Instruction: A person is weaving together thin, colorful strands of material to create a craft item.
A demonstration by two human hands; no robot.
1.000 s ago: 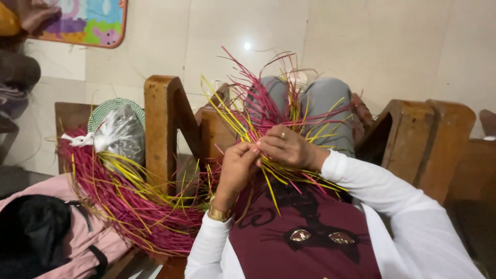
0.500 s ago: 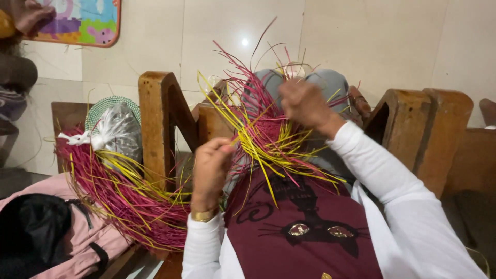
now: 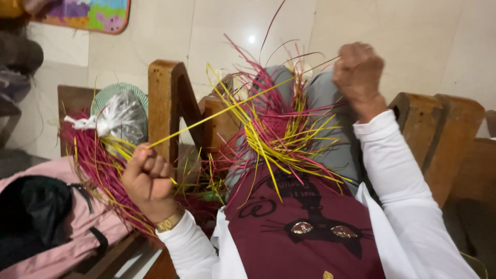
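Two fists hold one yellow strand (image 3: 232, 106) taut across the lap. At the left, beyond the pink bag (image 3: 46, 227), a loose bundle of magenta and yellow straw (image 3: 103, 170) lies on the wooden bench (image 3: 165, 98) under a tied clear plastic bag (image 3: 121, 119). The left hand (image 3: 149, 178) is curled tight, fingers together around the strand's near end, which comes out above the knuckles. The strand runs up and rightward over the half-woven piece (image 3: 274, 129) on the knees (its free ends bristle outward) to the right hand (image 3: 359, 70), also clenched, though its grip is turned away. Such straw looks feather-light, springy and thin — likely to kink or snap if bent sharply — so it is best gripped near the ends, as here.
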